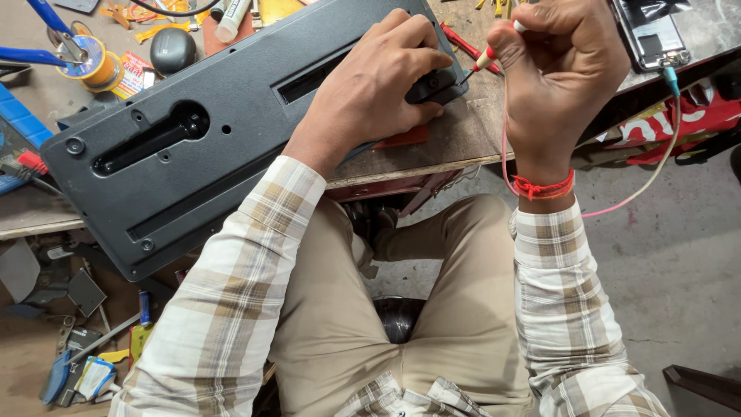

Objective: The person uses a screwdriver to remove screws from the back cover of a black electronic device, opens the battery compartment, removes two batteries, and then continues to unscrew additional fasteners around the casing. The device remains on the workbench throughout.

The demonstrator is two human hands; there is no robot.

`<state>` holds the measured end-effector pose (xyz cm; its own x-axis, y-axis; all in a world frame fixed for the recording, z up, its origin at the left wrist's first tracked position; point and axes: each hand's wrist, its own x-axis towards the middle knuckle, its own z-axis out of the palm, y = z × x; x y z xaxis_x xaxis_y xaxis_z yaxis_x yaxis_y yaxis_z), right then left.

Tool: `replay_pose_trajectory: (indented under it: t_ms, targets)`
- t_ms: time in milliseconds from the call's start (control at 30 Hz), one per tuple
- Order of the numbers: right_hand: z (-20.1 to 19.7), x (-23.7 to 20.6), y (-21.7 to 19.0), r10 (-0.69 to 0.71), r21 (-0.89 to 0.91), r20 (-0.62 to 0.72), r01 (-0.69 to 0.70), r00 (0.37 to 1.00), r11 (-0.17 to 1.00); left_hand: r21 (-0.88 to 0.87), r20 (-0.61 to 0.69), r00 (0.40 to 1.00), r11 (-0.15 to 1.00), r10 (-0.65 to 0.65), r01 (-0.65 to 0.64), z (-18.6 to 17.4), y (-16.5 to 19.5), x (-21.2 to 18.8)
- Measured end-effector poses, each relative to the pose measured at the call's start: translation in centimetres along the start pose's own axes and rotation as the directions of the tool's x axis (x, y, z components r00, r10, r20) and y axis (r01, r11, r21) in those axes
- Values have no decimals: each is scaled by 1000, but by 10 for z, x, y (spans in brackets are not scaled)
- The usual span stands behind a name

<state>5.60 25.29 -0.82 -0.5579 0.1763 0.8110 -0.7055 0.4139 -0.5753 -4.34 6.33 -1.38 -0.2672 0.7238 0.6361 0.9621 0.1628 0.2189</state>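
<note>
A long black plastic panel (193, 147) lies slanted across the wooden workbench (455, 139), its underside up with slots and screw holes showing. My left hand (378, 85) presses down on its right end, fingers curled over the edge. My right hand (556, 69) is closed around a small screwdriver (482, 62) with a red and white handle, its tip touching the panel's right corner. A red thread is tied round my right wrist.
A solder spool (96, 66), blue-handled pliers (38, 35) and a dark round object (171, 50) sit at the bench's back left. A phone (652, 35) with a cable lies at the right. Small tools litter the floor (85, 363) at lower left.
</note>
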Motion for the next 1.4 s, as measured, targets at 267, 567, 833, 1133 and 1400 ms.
replay_pose_trajectory:
  t_ms: [267, 567, 833, 1133, 1400]
  targets:
    - [-2, -1, 1, -24, -85, -53, 20, 998, 996, -11, -7, 1000, 1000, 12, -12, 0, -1, -1]
    - [-1, -1, -9, 85, 48, -55, -82, 995, 995, -30, -7, 1000, 999, 15, -15, 1, -2, -1]
    - [0, -3, 3, -67, -104, -40, 63, 997, 993, -11, -10, 1000, 1000, 7, -7, 2, -2, -1]
    - [-1, -6, 0, -40, -64, -32, 38, 999, 997, -12, -7, 1000, 1000, 13, -13, 2, -3, 0]
    - [3, -3, 3, -36, -80, -85, 29, 996, 996, -28, -5, 1000, 1000, 12, -13, 1, -3, -2]
